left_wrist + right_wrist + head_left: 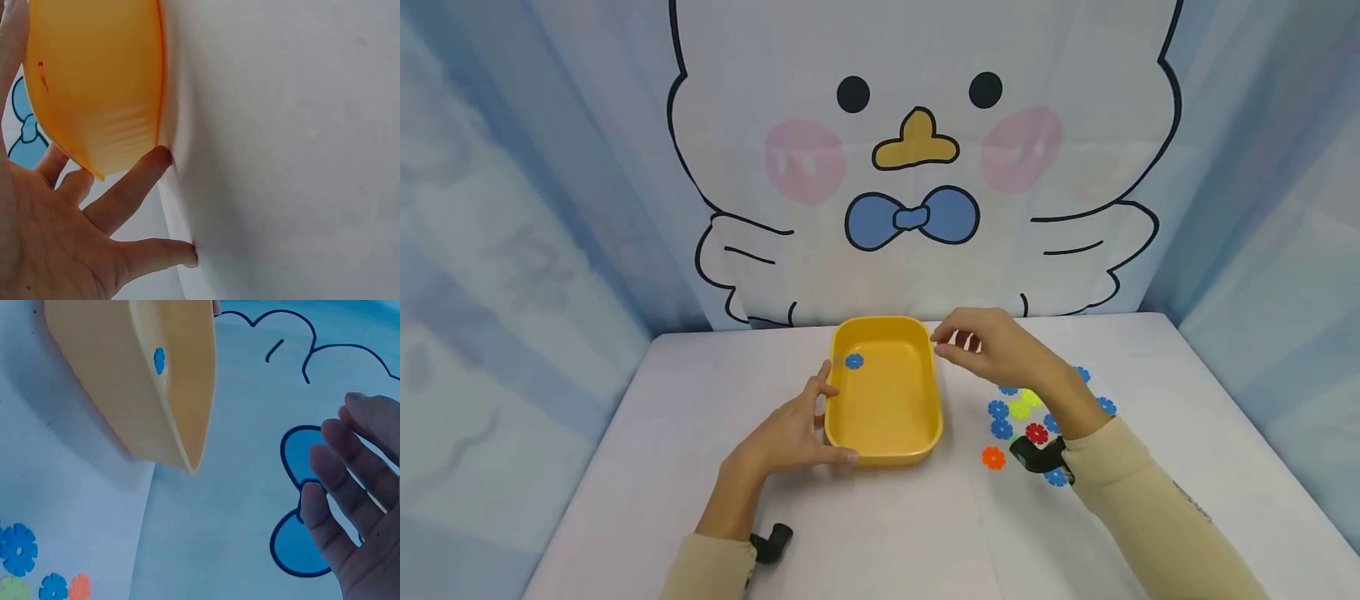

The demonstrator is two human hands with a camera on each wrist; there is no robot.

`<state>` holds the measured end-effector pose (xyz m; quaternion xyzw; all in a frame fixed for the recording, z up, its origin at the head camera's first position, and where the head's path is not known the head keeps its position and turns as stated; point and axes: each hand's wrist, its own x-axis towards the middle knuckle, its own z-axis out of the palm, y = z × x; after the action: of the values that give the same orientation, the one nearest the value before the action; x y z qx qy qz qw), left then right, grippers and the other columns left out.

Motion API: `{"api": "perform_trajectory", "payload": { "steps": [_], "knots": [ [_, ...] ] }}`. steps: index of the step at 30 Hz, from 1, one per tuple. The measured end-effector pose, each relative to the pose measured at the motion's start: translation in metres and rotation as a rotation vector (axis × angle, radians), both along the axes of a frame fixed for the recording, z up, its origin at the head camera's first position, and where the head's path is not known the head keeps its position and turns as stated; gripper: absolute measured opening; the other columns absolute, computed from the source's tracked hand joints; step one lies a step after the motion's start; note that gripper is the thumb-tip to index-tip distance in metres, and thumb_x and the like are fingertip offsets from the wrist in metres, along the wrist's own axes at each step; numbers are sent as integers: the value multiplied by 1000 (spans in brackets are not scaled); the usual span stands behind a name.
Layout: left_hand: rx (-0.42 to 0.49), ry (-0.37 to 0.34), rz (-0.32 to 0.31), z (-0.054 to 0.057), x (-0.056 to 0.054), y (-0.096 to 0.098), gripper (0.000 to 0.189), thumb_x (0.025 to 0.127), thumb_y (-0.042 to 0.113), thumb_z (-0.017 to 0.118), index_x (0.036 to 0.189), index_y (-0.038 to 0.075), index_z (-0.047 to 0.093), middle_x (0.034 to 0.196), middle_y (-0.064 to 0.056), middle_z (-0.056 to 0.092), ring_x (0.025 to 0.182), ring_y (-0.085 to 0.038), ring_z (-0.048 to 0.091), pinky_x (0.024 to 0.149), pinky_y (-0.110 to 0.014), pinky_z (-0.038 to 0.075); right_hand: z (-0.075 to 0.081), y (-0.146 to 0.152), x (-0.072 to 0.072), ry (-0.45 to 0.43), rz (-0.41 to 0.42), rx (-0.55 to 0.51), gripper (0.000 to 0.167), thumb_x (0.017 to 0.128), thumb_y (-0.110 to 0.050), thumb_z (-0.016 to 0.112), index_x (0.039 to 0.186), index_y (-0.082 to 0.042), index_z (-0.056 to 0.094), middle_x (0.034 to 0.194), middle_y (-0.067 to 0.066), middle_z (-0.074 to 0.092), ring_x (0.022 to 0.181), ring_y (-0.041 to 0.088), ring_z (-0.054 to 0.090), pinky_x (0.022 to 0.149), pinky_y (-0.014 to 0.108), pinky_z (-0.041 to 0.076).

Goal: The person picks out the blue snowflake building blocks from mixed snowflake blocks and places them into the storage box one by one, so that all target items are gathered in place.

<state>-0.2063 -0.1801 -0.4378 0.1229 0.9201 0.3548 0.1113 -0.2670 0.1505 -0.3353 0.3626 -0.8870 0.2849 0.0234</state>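
While left hand [790, 432] rests spread against yellow tray [887, 417] near surface's [917, 533] far edge, blue piece [854, 361] inside, right hand [992, 346] hangs loose, apparently empty, alongside, and its low cuff [1101, 454] could scatter flower pieces [1002, 429] toward right edge

We see a bare left hand [56, 231] with its palm turned toward us and its fingers spread, holding a rounded, yellow-orange plastic tub [100, 69]. 2 fingers meet the tub's rim at its lower end, 1 straighter finger touches the lower corner beside a smooth white surface [300, 150], and 1 more reaches out apart from the tub. Along the tub's wall we notice small red marks [43, 81] near the rim and pale streaks lower down. A dark-outlined blue bow [28, 128] shows behind at the left, and a soft grey shadow [206, 150] crosses the white surface.
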Motion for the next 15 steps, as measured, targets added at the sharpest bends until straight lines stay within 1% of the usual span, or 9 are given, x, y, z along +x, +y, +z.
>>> {"api": "perform_trajectory", "payload": {
  "steps": [4,8,10,13,15],
  "knots": [
    [1,14,-13,2,0,-1,143,64,64,91,166,24,-1,154,4,43,121,-25,67,106,-44,52,1,13,5,21,-40,26,15,97,-18,73,112,-16,74,103,-7,71,90,12,60,76,27,58],
    [-7,28,-8,0,1,0,142,64,65,90,166,28,-3,155,2,44,121,-24,66,107,-45,51,-9,27,9,37,-71,3,13,96,-15,73,110,-18,74,103,-8,71,89,11,60,75,25,57],
    [-8,30,-8,-1,1,1,142,64,66,90,166,29,-2,152,3,45,121,-23,65,107,-45,51,-16,36,12,48,-69,-22,15,95,-11,74,108,-18,75,101,-10,71,86,9,60,73,24,57],
    [-5,31,-13,-2,1,2,141,63,67,89,166,29,1,155,4,42,121,-23,65,108,-46,51,-26,46,17,75,-49,-54,18,94,-7,74,108,-18,75,96,-11,70,81,7,59,68,23,56],
    [-6,28,-5,-1,1,1,140,62,68,90,165,31,2,158,6,39,122,-22,65,107,-46,51,-31,51,18,101,-34,-68,19,93,-5,75,108,-17,75,95,-11,70,79,6,59,66,22,56]
  ]
}}
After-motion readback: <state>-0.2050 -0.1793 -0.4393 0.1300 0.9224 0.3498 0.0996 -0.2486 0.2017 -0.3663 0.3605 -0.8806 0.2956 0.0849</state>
